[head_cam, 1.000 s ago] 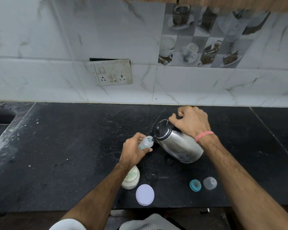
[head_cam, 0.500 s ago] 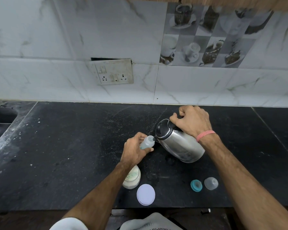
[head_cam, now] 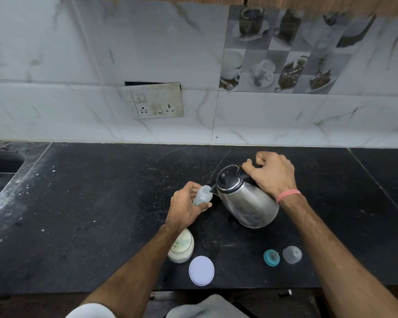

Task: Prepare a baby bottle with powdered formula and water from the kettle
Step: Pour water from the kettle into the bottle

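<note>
Water pouring from a tilted steel kettle (head_cam: 247, 198) with a black lid into a small clear baby bottle (head_cam: 201, 195) over the black stone table (head_cam: 90, 214).
The left hand (head_cam: 185, 206) gripped the bottle; the right hand (head_cam: 270, 174) clamped the kettle's handle, spout touching the bottle's mouth. Nearer lay a white formula jar (head_cam: 182, 247), its round white lid (head_cam: 201, 270), a teal bottle ring (head_cam: 271, 257) and a clear dome cap (head_cam: 291, 254).

Single head view, looking forward-down over countertop (head_cam: 78, 214), close.
</note>
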A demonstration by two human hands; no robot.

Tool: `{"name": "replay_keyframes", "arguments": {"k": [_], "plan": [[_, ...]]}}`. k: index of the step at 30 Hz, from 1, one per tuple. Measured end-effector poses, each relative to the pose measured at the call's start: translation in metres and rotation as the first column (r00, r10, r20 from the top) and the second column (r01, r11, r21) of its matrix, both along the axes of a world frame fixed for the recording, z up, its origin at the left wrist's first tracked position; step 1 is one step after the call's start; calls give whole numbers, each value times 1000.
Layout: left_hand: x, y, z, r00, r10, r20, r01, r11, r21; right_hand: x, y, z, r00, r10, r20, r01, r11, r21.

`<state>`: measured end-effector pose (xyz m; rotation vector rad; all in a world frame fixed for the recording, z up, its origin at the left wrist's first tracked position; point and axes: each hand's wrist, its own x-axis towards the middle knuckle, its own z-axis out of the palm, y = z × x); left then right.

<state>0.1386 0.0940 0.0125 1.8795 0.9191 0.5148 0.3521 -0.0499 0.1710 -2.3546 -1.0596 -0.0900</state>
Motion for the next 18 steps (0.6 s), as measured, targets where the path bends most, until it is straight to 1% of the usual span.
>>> {"name": "replay_keyframes", "arguments": {"k": [4, 8, 13, 18], "plan": [[4, 1, 6, 1000, 2, 7, -2, 1000, -14, 4, -8, -10, 999, -12, -53, 17, 996, 83], [9, -4, 8, 1000, 22, 12, -22, 1000, -22, 7, -17, -21, 991, -67, -116, 88, 978, 187], [18, -16, 8, 998, 61, 26, -61, 998, -22, 18, -31, -39, 965, -91, -247, 168, 935, 313], [25, -30, 1, 993, 103, 49, -99, 992, -80, 30, -39, -55, 930, -75, -360, 233, 879, 417]]}}
